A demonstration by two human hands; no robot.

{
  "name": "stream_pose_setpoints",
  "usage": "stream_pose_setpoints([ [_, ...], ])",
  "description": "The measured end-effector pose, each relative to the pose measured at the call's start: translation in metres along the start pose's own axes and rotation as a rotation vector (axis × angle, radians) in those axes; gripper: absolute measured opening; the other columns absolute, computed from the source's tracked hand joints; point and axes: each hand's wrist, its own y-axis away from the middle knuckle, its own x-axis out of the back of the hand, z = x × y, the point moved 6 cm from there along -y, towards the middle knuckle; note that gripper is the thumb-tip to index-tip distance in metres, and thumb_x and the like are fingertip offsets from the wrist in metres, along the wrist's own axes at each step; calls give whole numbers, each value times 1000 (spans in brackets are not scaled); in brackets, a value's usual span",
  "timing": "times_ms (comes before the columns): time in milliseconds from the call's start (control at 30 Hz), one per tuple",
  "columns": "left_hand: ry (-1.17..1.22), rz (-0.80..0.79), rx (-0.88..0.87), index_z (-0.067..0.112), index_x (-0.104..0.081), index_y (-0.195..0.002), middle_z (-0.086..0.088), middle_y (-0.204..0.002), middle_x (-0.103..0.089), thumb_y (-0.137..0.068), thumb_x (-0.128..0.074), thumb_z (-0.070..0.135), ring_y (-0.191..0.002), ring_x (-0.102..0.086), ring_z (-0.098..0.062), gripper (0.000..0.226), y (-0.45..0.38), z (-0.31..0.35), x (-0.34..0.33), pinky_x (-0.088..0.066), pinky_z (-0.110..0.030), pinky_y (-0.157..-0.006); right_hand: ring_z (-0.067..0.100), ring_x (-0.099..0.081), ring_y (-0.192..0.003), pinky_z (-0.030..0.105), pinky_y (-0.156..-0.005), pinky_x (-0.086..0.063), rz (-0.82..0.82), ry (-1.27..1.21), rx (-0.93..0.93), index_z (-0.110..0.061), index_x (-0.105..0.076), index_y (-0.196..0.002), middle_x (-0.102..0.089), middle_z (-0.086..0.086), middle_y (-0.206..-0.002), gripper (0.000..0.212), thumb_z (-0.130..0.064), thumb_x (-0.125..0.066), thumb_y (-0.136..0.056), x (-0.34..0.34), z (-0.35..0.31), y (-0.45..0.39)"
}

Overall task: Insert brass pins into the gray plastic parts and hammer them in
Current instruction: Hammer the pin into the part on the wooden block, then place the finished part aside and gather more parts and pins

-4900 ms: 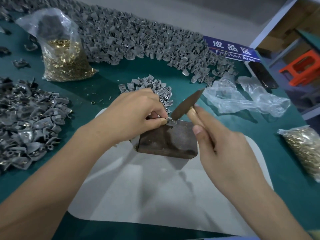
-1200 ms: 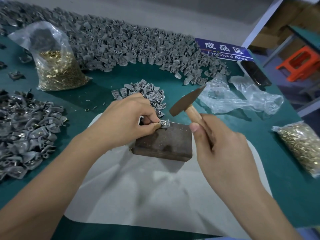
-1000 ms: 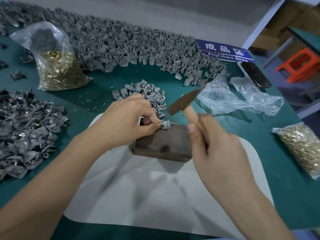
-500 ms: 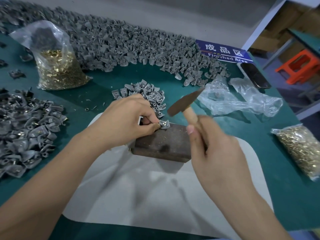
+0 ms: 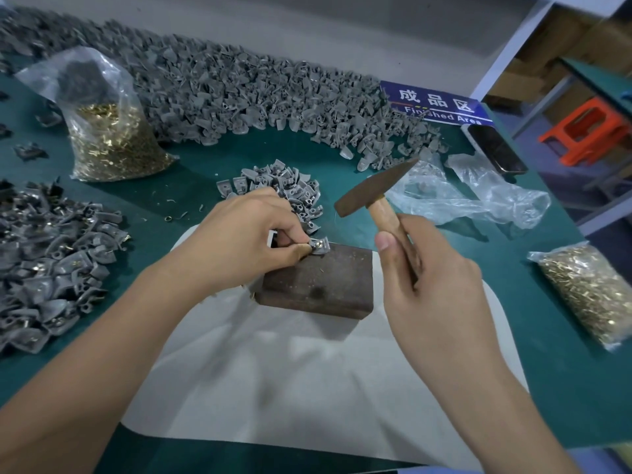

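Note:
My left hand point(image 5: 246, 234) pinches a small gray plastic part point(image 5: 319, 247) with a brass pin in it, held on the far left corner of a dark metal block point(image 5: 318, 280). My right hand point(image 5: 431, 278) grips the wooden handle of a hammer point(image 5: 374, 191). The rusty hammer head hangs raised above and to the right of the part. A small pile of gray parts point(image 5: 284, 189) lies just behind my left hand.
A white sheet point(image 5: 307, 388) lies under the block on the green table. Bags of brass pins stand far left point(image 5: 109, 138) and right point(image 5: 588, 292). Gray parts are heaped at left point(image 5: 48, 268) and along the back point(image 5: 239, 97). Empty plastic bags point(image 5: 478, 196), a phone point(image 5: 496, 148) and a blue sign point(image 5: 434, 104) sit far right.
The hammer head has gone up and down over the part and now stands raised, a little higher than half a second ago. My left hand keeps the part on the block.

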Motion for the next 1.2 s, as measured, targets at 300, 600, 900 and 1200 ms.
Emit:
stream_pose_setpoints([
  [300,-33,16,-20,31,-74,-76,16,-71,-60,-83,-78,33,-84,-53,-8,8,0,-1,-1,-50,-37,-70,22,-45,-51,36,-45,-32,-50,48,16,-33,-39,-85,-42,-5,-53,24,-52,-39,-100,-3,3,-2],
  [600,-18,-23,-18,37,-71,-77,18,-74,-60,-84,-76,40,-87,-54,-9,9,0,-5,-4,-50,-38,-70,13,-54,-60,27,-53,-40,-84,-133,-122,-28,-55,-86,-59,-6,-65,22,-44,-51,-101,-7,28,-9],
  [900,122,-69,81,34,-63,-88,21,-101,-69,-90,-71,29,-98,-62,3,10,5,-5,-16,-49,-26,-90,12,-41,-56,28,-51,-27,-117,-273,-497,1,-66,-77,-52,8,-57,43,-34,-59,-102,-39,95,-17],
  [1200,159,29,210,35,-63,-91,24,-110,-69,-94,-66,29,-103,-62,7,8,27,-11,13,-51,-27,-85,29,-63,-86,34,-64,-39,6,204,-396,-31,-72,-90,-67,-3,-88,37,-57,-46,-99,-33,80,-4],
])
